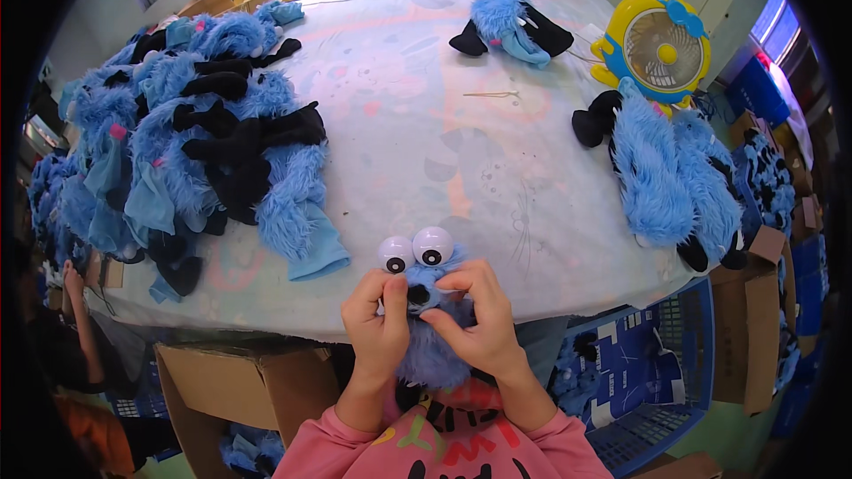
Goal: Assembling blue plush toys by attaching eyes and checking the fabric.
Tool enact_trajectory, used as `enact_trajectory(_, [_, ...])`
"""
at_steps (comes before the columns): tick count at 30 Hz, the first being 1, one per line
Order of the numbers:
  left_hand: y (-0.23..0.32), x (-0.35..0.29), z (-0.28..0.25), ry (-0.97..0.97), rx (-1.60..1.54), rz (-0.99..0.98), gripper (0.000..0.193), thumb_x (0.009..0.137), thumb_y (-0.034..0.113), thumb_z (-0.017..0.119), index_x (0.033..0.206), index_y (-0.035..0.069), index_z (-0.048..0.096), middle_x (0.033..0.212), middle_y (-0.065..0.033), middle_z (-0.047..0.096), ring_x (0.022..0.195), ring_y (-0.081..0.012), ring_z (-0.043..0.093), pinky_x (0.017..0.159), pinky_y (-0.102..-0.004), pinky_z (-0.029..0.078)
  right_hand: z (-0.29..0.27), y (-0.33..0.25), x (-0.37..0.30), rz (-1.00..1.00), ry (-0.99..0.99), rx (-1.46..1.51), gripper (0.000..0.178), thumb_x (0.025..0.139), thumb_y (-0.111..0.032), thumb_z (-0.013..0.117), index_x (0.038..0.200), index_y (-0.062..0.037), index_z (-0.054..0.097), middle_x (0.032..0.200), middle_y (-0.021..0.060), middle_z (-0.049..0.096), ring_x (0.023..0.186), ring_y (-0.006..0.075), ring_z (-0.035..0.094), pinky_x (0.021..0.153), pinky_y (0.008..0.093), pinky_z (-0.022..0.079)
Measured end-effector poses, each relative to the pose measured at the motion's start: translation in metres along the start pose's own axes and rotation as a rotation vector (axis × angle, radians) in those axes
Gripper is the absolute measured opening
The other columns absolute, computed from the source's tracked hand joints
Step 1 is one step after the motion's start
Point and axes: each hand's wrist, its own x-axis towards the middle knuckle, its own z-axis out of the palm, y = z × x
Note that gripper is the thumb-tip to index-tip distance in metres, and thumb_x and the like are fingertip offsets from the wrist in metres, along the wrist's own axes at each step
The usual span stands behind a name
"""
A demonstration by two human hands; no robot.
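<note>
A blue furry plush toy [435,357] is between my hands at the near edge of the table, its lower part against my pink top. Two large white plastic eyes [432,247] with black pupils stand up from its head. Below them is a small dark spot [418,294] on its face. My left hand [377,324] is closed on the left of the face, thumb and fingers pinched by the spot. On the other side my right hand [482,315] grips the face, thumb below and fingers above. What lies inside the pinched fingers is hidden.
A big heap of blue furry plush skins [222,124] with black limbs covers the table's left. More plush pieces [652,168] lie at right, below a yellow-blue fan [661,49]. Cardboard boxes [231,381] and a blue crate [701,337] flank me. Another person's arm [80,319] shows at left.
</note>
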Motion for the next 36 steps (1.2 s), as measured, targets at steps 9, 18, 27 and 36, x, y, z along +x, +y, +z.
enact_trajectory(9, [-0.008,-0.003,0.005,0.004,0.162,0.278,0.005,0.074,-0.001,0.053,0.069,0.001,0.052,0.061,-0.0037,0.045,0.053,-0.013,0.035,0.05,-0.0223,0.031,-0.005,0.007,-0.003,0.144,-0.09,0.029,0.036,0.064,-0.001,0.065,0.094,-0.0044,0.047,0.088,0.0053,0.044,0.075,0.0168,0.042,0.069,0.0238,0.036])
enact_trajectory(18, [-0.013,-0.006,-0.001,0.016,-0.002,0.044,0.006,0.072,-0.001,0.054,0.068,0.001,0.051,0.062,-0.0037,0.044,0.055,-0.0135,0.036,0.051,-0.0233,0.032,0.0,0.008,-0.003,-0.008,-0.114,-0.056,0.034,0.068,-0.005,0.063,0.096,-0.0037,0.044,0.09,0.0058,0.042,0.075,0.015,0.042,0.069,0.0225,0.035])
enact_trajectory(27, [-0.011,-0.008,0.001,-0.032,0.086,0.162,0.006,0.074,-0.001,0.051,0.069,0.002,0.05,0.064,-0.0036,0.043,0.056,-0.0134,0.036,0.052,-0.0227,0.031,-0.001,0.02,-0.008,0.145,-0.066,0.249,0.015,0.077,-0.006,0.056,0.089,-0.0029,0.048,0.083,0.0044,0.043,0.07,0.0128,0.041,0.064,0.0207,0.035])
enact_trajectory(36, [-0.013,-0.008,-0.006,-0.032,-0.084,-0.016,0.005,0.075,0.002,0.053,0.07,0.001,0.052,0.067,-0.0042,0.047,0.058,-0.0122,0.037,0.053,-0.022,0.032,0.009,0.011,-0.004,0.134,0.051,0.1,0.004,0.079,-0.002,0.052,0.075,-0.0021,0.051,0.072,0.0017,0.044,0.063,0.0123,0.04,0.059,0.0204,0.033])
